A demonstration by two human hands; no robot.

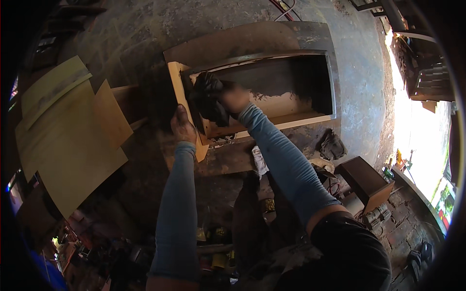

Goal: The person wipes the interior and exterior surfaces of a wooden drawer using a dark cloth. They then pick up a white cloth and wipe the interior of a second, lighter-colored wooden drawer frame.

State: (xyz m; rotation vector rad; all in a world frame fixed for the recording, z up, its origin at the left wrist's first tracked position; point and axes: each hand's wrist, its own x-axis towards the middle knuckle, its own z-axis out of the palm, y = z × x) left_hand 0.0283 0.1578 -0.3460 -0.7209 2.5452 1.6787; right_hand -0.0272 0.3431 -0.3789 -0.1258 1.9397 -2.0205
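An open wooden drawer (282, 120) lies in front of me, its bare pale wood partly covered by dark stain inside. A taller front panel (176, 83) closes its left end. My left hand (184, 127) grips the outer edge of that panel. In my right hand (235, 100), smeared by motion, is a bunched black rag (209, 103). The rag presses against the inside of the drawer's left end and hides that corner. My right fingers are mostly behind the cloth.
Under the drawer is a stained flat board (238, 38). Yellowish thin sheets (65, 128) stand at the left. A crumpled dark cloth (333, 145) and a white rag (260, 161) lie near my right forearm. Farther right sits a brown wooden box (365, 183) by brickwork.
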